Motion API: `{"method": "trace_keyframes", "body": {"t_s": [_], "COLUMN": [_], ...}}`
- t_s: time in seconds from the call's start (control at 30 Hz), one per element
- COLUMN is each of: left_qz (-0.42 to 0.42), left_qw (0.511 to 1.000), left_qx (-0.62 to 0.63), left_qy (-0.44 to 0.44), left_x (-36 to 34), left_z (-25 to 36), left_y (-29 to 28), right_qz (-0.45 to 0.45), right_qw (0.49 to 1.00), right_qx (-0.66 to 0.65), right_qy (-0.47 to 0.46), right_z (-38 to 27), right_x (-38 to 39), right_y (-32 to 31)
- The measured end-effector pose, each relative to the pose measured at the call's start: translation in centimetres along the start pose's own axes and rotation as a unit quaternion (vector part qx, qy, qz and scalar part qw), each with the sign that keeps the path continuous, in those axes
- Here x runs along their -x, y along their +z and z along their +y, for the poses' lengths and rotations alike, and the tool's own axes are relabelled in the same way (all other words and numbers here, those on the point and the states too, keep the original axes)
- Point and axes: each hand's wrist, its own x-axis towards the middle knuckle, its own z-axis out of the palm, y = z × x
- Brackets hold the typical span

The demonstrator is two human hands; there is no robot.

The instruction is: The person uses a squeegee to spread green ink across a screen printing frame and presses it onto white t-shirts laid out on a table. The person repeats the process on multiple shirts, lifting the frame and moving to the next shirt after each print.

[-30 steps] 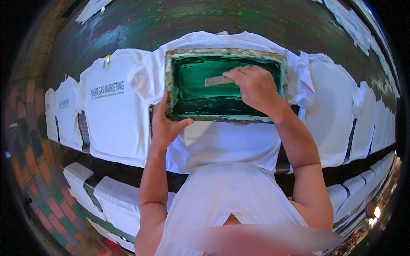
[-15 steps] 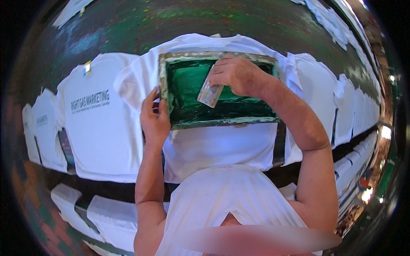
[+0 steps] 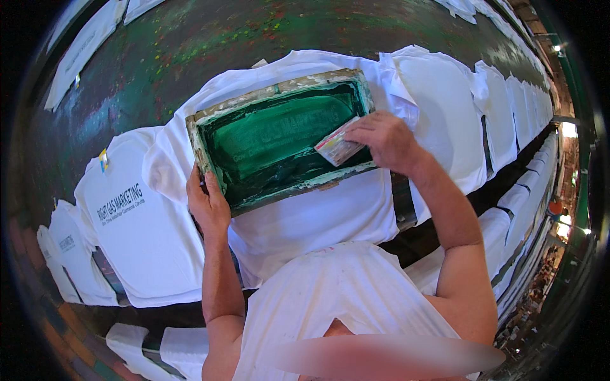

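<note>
A wooden screen-printing frame (image 3: 277, 91) with green mesh (image 3: 267, 133) lies over a white T-shirt (image 3: 318, 214), slanting up toward the right. Faint lettering shows in the mesh, and dark green ink rims its inner edges. My left hand (image 3: 211, 202) grips the frame's lower left side, thumb apart from the fingers. Within the frame's right end, my right hand (image 3: 386, 138) pinches a flat whitish squeegee (image 3: 338, 146) with coloured marks. The squeegee is tilted, its lower edge at the mesh; I cannot tell how firmly it presses.
A printed white T-shirt (image 3: 143, 219) lies to the left, with a small yellow tag at its neck. More white shirts (image 3: 445, 120) run along the dark, paint-spotted table (image 3: 210, 47) to the right. Other shirts (image 3: 82, 54) lie across the table. White cloths hang near my body.
My right hand has drawn the squeegee from the frame's middle to its right end, uncovering lettering in the mesh. The view has turned, so frame and shirts look slanted. My left hand stays on the frame.
</note>
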Motion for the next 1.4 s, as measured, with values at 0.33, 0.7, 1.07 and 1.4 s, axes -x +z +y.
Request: {"method": "trace_keyframes", "body": {"t_s": [0.33, 0.7, 1.07, 1.4], "left_qz": [-0.014, 0.010, 0.022, 0.052], "left_qw": [0.996, 0.996, 0.994, 0.981], "left_qx": [-0.081, -0.089, -0.089, -0.177], "left_qy": [-0.016, 0.009, 0.054, 0.065], "left_x": [-0.5, -0.3, -1.2, -1.4], "left_z": [0.4, 0.2, -1.9, -1.8], "left_y": [0.1, 0.2, 0.3, 0.2], "right_qz": [0.062, 0.234, 0.157, 0.213], "right_qw": [0.996, 0.907, 0.959, 0.967], "right_qx": [-0.003, 0.108, -0.146, -0.092], "right_qy": [0.060, 0.334, 0.184, 0.107], "right_z": [-6.2, 7.6, 9.2, 9.7], "right_x": [5.0, 13.4, 9.4, 10.9], "right_y": [2.6, 3.3, 8.5, 6.1]}}
